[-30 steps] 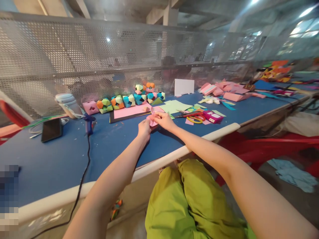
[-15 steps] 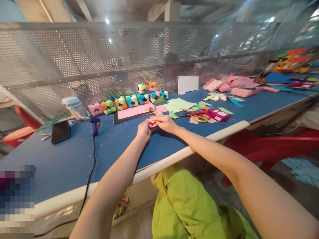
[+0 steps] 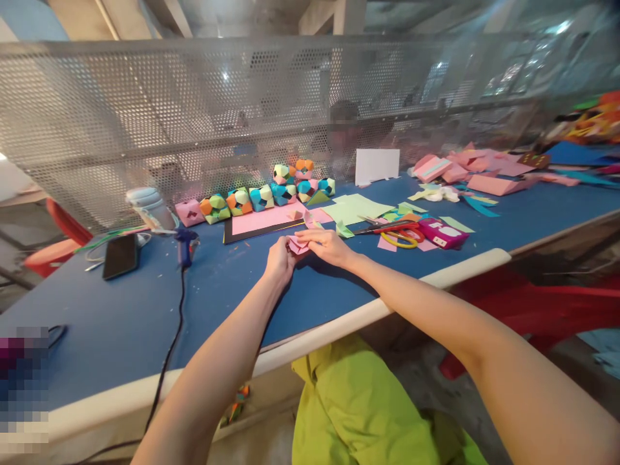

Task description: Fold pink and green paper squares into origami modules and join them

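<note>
Between my two hands is a small folded piece of pink paper (image 3: 299, 245), held just above the blue table (image 3: 232, 303). My left hand (image 3: 281, 259) grips its left side with the fingers closed. My right hand (image 3: 329, 247) pinches it from the right, fingertips across its top. Behind them lie a pink sheet (image 3: 266, 218) on a black one and a small pale green folded piece (image 3: 344, 229). A row of folded paper balls (image 3: 261, 197) in several colours stands at the back.
Scissors (image 3: 402, 237) and a magenta box (image 3: 442, 233) lie right of my hands. A glue gun (image 3: 185, 247), its cord running over the front edge, stands left, beside a phone (image 3: 121, 257) and a jar (image 3: 149, 210). Pink paper pieces (image 3: 484, 168) are heaped at the back right, before a perforated metal screen (image 3: 194, 103).
My right hand's fingers have shifted on the pink paper, and more of its folded face shows now. The view has turned slightly to the left.
</note>
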`<state>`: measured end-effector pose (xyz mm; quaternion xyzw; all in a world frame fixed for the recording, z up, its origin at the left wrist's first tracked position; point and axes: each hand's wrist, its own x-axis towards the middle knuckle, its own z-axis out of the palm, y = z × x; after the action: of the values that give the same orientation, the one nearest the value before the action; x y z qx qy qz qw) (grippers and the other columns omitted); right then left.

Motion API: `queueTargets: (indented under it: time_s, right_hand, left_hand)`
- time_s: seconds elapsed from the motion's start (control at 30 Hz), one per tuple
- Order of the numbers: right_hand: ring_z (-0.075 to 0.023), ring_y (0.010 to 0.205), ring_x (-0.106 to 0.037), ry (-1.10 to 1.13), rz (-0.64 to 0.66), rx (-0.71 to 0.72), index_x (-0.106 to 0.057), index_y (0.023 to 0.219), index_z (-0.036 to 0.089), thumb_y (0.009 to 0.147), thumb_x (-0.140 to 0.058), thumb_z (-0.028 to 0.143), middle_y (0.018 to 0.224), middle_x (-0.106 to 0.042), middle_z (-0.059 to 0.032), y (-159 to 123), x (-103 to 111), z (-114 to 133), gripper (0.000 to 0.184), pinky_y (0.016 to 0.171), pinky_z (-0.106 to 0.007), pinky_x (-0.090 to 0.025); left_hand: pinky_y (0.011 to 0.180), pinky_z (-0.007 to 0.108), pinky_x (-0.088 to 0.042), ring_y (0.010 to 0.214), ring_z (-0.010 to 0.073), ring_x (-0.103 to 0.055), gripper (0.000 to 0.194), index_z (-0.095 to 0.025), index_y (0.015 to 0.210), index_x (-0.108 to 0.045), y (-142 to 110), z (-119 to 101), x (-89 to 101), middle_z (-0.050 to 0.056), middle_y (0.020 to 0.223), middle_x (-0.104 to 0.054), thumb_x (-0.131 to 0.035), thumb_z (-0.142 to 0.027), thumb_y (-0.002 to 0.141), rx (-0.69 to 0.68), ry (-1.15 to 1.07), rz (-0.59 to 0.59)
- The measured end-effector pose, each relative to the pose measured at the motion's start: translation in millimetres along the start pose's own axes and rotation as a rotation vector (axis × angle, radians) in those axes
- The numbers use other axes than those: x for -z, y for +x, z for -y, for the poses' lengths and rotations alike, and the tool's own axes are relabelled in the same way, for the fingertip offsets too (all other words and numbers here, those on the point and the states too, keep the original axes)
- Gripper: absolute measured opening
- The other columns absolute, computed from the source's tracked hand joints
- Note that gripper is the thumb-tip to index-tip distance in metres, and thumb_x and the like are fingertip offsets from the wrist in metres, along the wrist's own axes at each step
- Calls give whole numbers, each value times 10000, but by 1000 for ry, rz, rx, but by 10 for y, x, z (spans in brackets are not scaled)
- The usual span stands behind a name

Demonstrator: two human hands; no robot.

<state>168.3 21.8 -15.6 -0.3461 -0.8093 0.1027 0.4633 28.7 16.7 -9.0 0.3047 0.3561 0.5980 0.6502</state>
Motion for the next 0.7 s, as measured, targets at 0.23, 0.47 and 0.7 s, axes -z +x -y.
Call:
queueTargets:
  time_s: [0.23, 0.47, 0.7]
  right_hand:
    - [-199, 1079, -647, 23, 15, -26, -763, 890, 207, 772, -477, 86, 1103, -713, -43, 7, 36, 30, 332, 1031, -387, -457]
    - [-201, 1053, -647, 85, 7, -194, -744, 937, 188, 820, -483, 164, 1081, -716, -52, 22, 82, 133, 287, 946, -355, -494]
    - [-155, 620, -616, 59, 41, -362, -698, 698, 138, 766, -593, 200, 633, -677, -32, 208, 122, 182, 140, 607, -265, -467]
  left_hand:
    - [624, 345, -547, 579, 160, -600, 60, -138, 652, -593, -21, -19, -5, 35, 612, -618, -594, -196, 669, -47, 80, 15]
    - [583, 263, -490, 575, 132, -565, 70, -141, 645, -643, -48, 12, 5, 10, 602, -612, -680, -184, 605, -168, 181, 80]
    - [536, 212, -421, 544, 101, -517, 73, -138, 633, -652, -87, 12, -22, 2, 592, -589, -659, -210, 626, -264, 236, 86]
